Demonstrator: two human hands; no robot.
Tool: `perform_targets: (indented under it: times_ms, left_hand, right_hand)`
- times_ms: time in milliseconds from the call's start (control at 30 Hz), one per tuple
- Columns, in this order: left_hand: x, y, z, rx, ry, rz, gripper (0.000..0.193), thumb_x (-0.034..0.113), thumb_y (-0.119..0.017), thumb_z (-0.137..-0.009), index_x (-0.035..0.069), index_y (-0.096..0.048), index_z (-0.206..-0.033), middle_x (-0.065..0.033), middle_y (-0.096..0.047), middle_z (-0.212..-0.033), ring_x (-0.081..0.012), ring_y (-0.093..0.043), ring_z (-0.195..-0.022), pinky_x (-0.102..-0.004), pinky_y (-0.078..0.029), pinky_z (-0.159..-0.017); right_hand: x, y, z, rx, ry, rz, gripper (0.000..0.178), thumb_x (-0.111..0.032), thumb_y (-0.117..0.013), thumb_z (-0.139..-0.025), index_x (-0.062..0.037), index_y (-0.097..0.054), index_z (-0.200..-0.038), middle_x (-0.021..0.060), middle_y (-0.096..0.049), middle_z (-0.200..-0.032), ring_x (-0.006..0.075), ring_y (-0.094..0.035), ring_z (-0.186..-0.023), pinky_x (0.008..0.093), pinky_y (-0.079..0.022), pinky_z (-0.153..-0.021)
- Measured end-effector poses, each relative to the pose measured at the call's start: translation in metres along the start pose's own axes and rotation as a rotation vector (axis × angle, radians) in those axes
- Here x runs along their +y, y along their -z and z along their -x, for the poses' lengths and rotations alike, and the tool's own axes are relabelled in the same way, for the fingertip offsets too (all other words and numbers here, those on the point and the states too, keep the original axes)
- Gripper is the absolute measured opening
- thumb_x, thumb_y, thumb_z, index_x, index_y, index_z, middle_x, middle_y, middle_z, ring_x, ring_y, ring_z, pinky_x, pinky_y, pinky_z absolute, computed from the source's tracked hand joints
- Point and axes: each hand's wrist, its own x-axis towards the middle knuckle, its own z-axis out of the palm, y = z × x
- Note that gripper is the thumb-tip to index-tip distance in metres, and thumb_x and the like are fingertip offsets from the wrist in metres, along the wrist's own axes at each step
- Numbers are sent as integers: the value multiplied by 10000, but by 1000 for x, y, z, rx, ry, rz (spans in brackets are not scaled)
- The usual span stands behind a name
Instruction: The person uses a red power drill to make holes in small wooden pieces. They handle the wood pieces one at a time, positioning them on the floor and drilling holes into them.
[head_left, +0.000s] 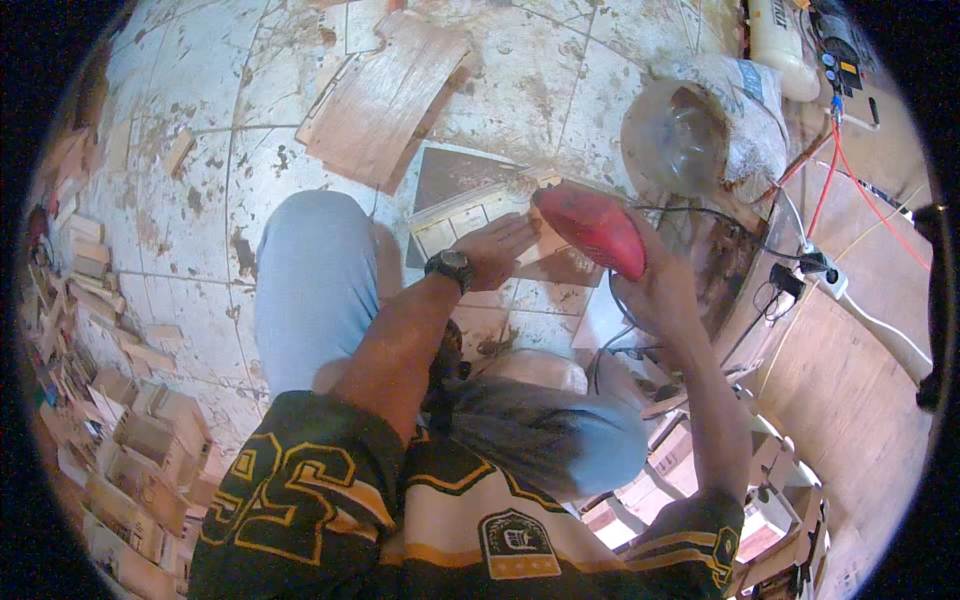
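My right hand (662, 292) is wrapped round a red handheld sander (592, 228), tilted over a light wooden piece (547, 243). The sander's far end meets or nearly meets the wood; I cannot tell which. Against the near side of that piece lies my left hand (492, 252), with a dark watch on the wrist and its fingers stretched out. Beside it, a pale wooden panel with rectangular divisions (447, 232) lies on a dark flat board (452, 172). The underside of the sander is hidden.
A thin wooden sheet (385, 100) lies on the dusty tiled floor ahead. At right are a sack (745, 120), a black cord (725, 220), a power strip (828, 275) and a wooden board (860, 400). Wooden offcuts (95, 250) and boxes (150, 450) crowd the left.
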Motion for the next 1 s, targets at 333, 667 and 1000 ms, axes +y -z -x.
perform_targets:
  times_ms: [333,667,1000]
  left_hand:
    - [-3,-4,1,43,-16,2,648,165,-591,-844,-36,-407,-1432,-180,-348,-1546,-302,-288,-1458,-421,-204,-1219]
    - [-8,-6,1,123,-62,106,773,246,-677,-748,-64,-414,-1405,-190,-408,-1490,-327,-322,-1433,-430,-248,-1203]
    - [-9,-14,1,40,-40,-14,826,351,-641,-784,-38,-365,-1459,-174,-360,-1533,-306,-295,-1452,-418,-175,-1228]
  right_hand:
    - [-10,54,41,48,-31,-168,776,-141,-678,-729,-143,-420,-1461,241,-696,-956,427,-687,-847,493,-552,-790]
    - [-40,34,58,71,-63,-301,742,-111,-686,-747,-131,-439,-1446,229,-706,-971,385,-713,-834,438,-565,-762]
    - [-49,25,51,69,-45,-268,768,-106,-681,-737,-144,-420,-1459,240,-701,-939,417,-703,-791,463,-569,-721]
